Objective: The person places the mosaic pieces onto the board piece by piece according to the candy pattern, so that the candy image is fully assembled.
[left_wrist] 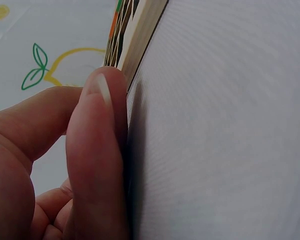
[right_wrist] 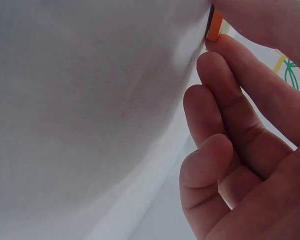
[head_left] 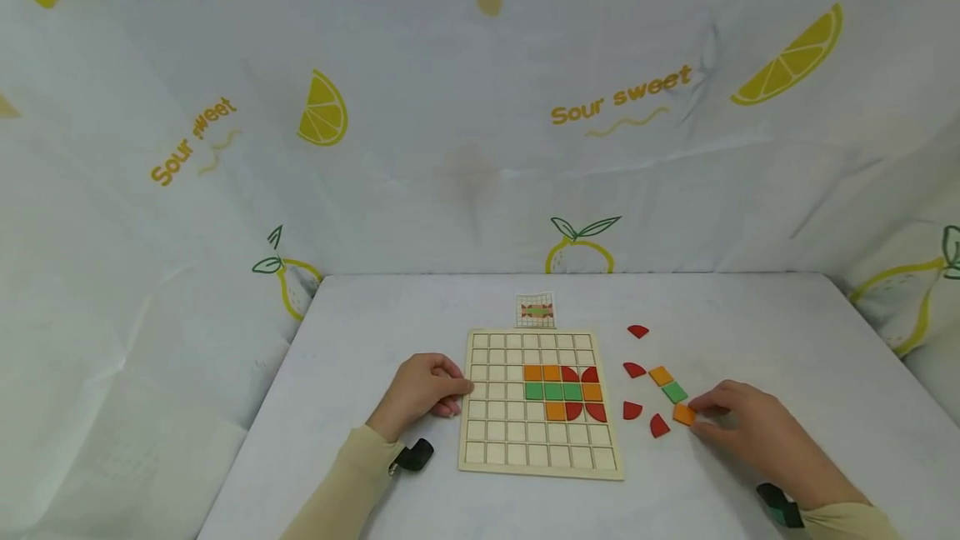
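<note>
A pale wooden grid board (head_left: 496, 430) lies on the table. My left hand (head_left: 427, 390) grips its left edge with thumb and fingertips; the left wrist view shows the thumb (left_wrist: 97, 145) against the board's side (left_wrist: 142, 35). Orange squares, green squares (head_left: 553, 391) and red quarter-circles fill some cells in the right half. To the right of the board, my right hand (head_left: 750, 427) pinches an orange square tile (head_left: 683, 414) between thumb and index finger, at the table surface. In the right wrist view only a sliver of that tile (right_wrist: 215, 25) shows; the other fingers are loosely curled.
Several loose red quarter-circle tiles (head_left: 632, 411) lie between board and right hand. A green square tile (head_left: 674, 392) touches or nearly touches an orange one (head_left: 660, 376). Behind the board sits a small printed pattern card (head_left: 536, 311). A lemon-print cloth (head_left: 420, 190) hangs beyond the table.
</note>
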`<act>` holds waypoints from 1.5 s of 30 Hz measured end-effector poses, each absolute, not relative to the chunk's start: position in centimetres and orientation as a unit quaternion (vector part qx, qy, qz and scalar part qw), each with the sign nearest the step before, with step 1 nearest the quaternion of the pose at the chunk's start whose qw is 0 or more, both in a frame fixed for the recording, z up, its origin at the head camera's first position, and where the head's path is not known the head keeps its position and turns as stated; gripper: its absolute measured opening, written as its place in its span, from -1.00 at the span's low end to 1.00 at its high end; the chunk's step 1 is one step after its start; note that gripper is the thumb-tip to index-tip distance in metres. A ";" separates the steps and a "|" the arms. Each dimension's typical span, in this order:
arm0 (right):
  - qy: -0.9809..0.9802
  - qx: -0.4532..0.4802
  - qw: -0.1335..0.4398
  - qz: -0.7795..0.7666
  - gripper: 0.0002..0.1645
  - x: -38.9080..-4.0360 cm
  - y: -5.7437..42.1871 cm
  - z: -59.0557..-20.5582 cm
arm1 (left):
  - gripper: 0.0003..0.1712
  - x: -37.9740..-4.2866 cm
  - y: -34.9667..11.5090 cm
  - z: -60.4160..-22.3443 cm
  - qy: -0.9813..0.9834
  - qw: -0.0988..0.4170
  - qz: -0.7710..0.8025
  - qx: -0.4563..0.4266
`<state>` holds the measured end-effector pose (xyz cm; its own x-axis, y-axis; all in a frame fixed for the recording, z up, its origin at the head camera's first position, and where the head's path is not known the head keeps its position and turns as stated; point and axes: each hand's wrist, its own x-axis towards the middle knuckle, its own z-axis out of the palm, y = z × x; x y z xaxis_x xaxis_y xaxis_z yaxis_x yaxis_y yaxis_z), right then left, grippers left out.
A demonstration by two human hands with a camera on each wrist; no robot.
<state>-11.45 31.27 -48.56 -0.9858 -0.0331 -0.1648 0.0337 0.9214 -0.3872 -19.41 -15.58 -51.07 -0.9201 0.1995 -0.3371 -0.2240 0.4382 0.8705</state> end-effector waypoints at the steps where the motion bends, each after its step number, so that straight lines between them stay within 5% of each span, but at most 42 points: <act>1: 0.976 0.002 0.087 -0.198 -0.62 -11.5 31.2 -48.5 | -0.68 -19.4 -15.6 -51.1 0.824 0.200 0.530 -0.008; 45: 0.957 -0.135 0.054 -0.251 -0.81 -14.7 18.0 -46.2 | -0.68 -19.4 -15.7 -50.9 0.820 0.201 0.536 -0.005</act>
<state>-14.70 17.98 -46.18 -0.9575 -0.2861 -0.0357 -0.2317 0.8373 -0.4953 -19.44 -15.68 -50.88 -0.9190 0.2067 -0.3358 -0.2245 0.4258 0.8765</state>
